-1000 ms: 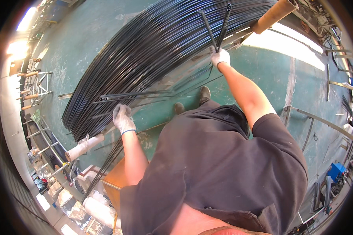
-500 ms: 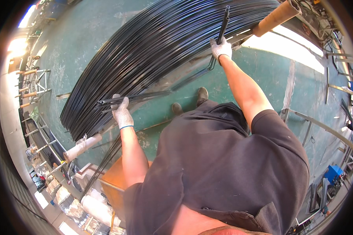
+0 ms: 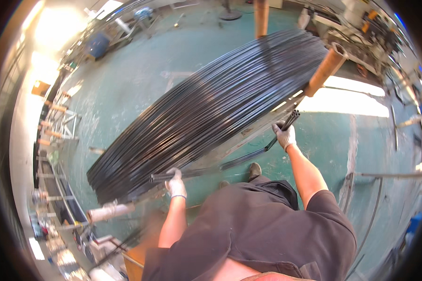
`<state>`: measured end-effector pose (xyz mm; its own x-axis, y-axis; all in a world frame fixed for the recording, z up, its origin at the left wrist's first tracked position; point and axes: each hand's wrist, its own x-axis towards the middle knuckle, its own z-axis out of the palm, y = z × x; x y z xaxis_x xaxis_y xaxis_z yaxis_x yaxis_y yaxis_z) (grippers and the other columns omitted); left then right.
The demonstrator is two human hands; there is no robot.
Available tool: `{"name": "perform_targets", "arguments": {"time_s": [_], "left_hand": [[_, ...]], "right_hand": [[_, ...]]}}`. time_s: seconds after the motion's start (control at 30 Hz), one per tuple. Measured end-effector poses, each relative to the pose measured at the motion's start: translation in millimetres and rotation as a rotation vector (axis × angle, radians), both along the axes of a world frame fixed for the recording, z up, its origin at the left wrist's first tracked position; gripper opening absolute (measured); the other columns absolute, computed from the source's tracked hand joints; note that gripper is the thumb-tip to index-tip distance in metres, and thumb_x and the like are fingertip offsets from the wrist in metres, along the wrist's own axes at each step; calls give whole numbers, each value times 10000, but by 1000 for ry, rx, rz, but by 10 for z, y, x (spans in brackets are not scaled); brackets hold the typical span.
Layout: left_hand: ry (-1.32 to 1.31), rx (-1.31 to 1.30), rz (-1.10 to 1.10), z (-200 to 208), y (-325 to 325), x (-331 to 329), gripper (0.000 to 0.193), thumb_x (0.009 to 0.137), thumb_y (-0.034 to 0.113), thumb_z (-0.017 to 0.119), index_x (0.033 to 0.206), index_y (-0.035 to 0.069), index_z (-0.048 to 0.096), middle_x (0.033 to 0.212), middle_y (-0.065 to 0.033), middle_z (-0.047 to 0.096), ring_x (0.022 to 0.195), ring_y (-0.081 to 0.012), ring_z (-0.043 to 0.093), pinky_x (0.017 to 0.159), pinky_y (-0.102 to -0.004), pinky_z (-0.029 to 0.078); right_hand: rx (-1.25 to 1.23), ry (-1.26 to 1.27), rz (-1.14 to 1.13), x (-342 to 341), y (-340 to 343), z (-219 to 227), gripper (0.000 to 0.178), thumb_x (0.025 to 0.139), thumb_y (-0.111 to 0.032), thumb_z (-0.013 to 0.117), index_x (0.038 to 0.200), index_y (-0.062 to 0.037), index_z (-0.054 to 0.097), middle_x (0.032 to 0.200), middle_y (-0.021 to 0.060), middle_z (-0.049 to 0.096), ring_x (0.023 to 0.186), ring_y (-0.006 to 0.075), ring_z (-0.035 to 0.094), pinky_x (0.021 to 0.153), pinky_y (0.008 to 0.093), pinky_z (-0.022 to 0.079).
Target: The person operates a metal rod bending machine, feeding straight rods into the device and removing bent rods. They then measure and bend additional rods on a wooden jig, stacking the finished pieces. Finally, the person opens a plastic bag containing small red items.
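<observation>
Both of my hands are gloved and closed on a small bundle of thin black rods (image 3: pixel 229 161). My left hand (image 3: pixel 176 183) clenches one end low by the stack; my right hand (image 3: pixel 285 136) grips the other end higher up. The bundle lies just in front of the big stack of black rods (image 3: pixel 206 112), which rests on a rack with brown posts (image 3: pixel 324 69).

Risks as I judge them:
- The bundle sags between my hands. A loose grip could let single rods slide out and drop toward my shoes (image 3: pixel 254 169) on the green floor (image 3: pixel 140 79).
- The free ends at the right stick past my glove and could snag the nearest post.
- Dragging across the stack could pull neighbouring rods loose.
</observation>
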<state>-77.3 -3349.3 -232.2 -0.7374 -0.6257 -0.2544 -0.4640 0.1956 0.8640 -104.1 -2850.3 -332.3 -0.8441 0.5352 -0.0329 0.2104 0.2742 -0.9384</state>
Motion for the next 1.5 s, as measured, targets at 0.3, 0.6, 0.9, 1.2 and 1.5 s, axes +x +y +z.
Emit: {"name": "perform_targets", "arguments": {"time_s": [0.3,0.6,0.9,1.2,1.5], "left_hand": [[-420,415,-355,-481,-172,121,223,1017,124,649,799,128,603,728,25,492,627,-144,438,560,-362,351],[-75,358,-1656,-359,2360,-42,323,1018,74,661,1334,26,613,1166,-47,640,1002,-177,656,889,-358,561],[242,375,-2417,536,5538,1159,483,1014,232,759,1403,-16,616,1317,-92,660,1232,-207,630,1076,-339,485],[546,1281,-2198,1767,7087,2602,330,1075,302,720,1082,-28,703,1100,-139,718,1103,-305,699,1070,-491,535],[349,1418,-2081,1948,8728,2300,260,1100,211,650,895,51,632,888,-82,639,936,-266,660,1005,-460,518]], "right_hand": [[333,172,-91,1696,-157,831,138,862,-79,778,998,-98,782,887,98,776,802,297,744,764,389,610],[517,-31,-67,2017,-244,2627,161,814,-168,773,956,-129,709,763,141,724,764,413,743,690,509,583],[708,-81,-138,2334,367,3956,235,880,-198,787,983,-7,698,758,147,748,810,365,800,707,490,625],[818,99,-360,2665,1628,4497,209,901,-209,743,970,-26,670,722,116,724,728,343,780,639,468,608],[1149,473,-477,3798,3412,3998,770,808,-510,856,1378,-43,629,1263,109,667,1272,342,631,1123,475,520]]}}
